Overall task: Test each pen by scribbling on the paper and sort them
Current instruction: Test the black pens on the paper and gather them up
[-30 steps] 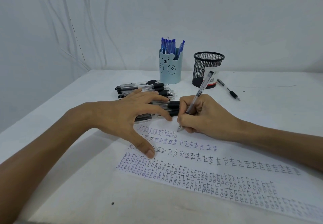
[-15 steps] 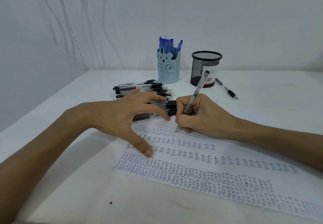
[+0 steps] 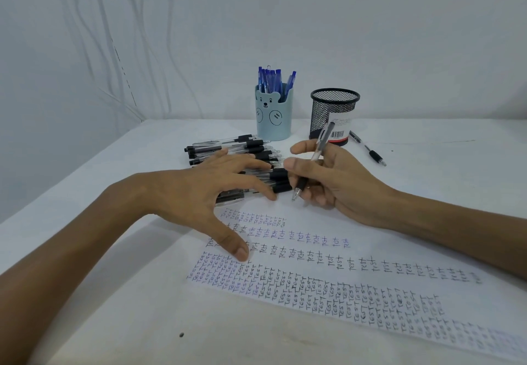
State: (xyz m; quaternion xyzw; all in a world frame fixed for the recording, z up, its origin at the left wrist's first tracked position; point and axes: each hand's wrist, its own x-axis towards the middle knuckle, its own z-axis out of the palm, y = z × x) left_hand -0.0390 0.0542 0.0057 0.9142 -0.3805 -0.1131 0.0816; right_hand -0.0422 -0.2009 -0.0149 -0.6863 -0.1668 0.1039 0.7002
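Observation:
My right hand (image 3: 333, 185) holds a clear black-grip pen (image 3: 312, 162), tip just above the paper's top edge; the index finger and thumb have loosened and point left. My left hand (image 3: 199, 193) lies spread flat, thumb pressing the paper (image 3: 356, 256), fingers reaching onto the pile of black pens (image 3: 236, 153). Rows of small "test" words cover the sheet. A blue bear cup (image 3: 273, 115) at the back holds several blue pens. Beside it stands a black mesh cup (image 3: 332, 116).
One black pen (image 3: 368, 148) lies on the white table (image 3: 85, 250) to the right of the mesh cup. The wall rises just behind the cups. A small dark speck (image 3: 181, 335) sits near the front edge.
My right hand has lifted the pen tip off the paper and drawn back a little. Its thumb and index finger have eased open. The left hand has stayed in place.

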